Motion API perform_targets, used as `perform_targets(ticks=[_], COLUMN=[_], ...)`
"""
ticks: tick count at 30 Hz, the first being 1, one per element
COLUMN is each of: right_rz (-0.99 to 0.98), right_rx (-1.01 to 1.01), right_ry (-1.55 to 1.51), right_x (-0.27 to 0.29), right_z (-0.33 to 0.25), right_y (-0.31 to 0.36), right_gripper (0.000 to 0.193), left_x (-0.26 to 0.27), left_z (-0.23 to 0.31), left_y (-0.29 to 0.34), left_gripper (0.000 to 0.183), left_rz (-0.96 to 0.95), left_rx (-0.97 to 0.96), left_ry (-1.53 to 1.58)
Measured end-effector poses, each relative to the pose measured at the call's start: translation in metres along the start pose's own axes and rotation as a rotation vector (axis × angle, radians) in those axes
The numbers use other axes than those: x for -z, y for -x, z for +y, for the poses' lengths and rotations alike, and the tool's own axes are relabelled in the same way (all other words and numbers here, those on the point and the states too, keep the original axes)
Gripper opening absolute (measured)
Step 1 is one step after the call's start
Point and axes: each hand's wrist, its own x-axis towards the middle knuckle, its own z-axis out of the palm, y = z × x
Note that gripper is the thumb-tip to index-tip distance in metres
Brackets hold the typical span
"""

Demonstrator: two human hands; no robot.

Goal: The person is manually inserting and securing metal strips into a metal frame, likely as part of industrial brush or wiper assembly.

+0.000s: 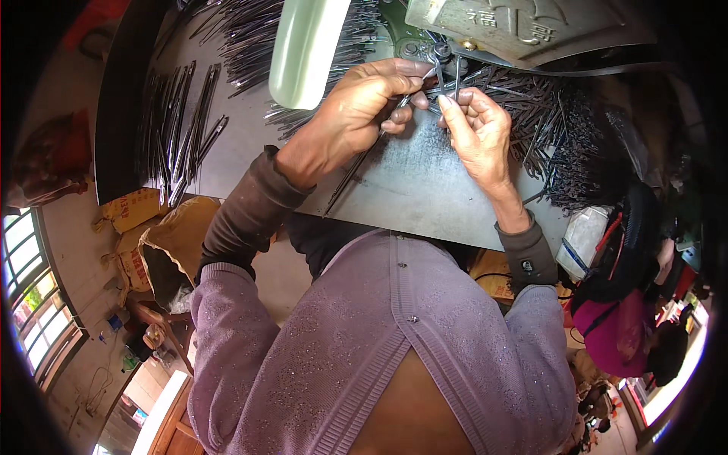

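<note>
My left hand is closed in a pinch on a thin metal piece, just below the machine's small working head. Slim dark rods run down from beneath that hand; whether it holds them or they lie on the metal table I cannot tell. Thumb and fingers of my right hand pinch a narrow dark metal strip, which stands up toward the same head. Both hands are a short way apart above the table.
A pale green guard and a grey metal cover overhang the work. Heaps of metal strips lie behind and at the right. A smaller row lies at the left. Yellow sacks stand beyond the table's left edge.
</note>
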Motion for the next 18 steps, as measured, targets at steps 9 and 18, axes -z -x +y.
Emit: perform_targets(ticks=[9, 18], right_rz=[-0.045, 0.005], right_rx=[-0.070, -0.058], right_ry=[-0.230, -0.362], right_x=[-0.005, 0.000], right_z=[-0.003, 0.000], right_y=[-0.006, -0.021], right_gripper=[0.007, 0.006], left_x=[-0.011, -0.014], left_z=[-0.005, -0.011], left_y=[-0.007, -0.030], left_gripper=[0.016, 0.015], left_rz=[0.122, 0.184], left_rx=[-0.247, -0.641], left_ry=[-0.118, -0.380])
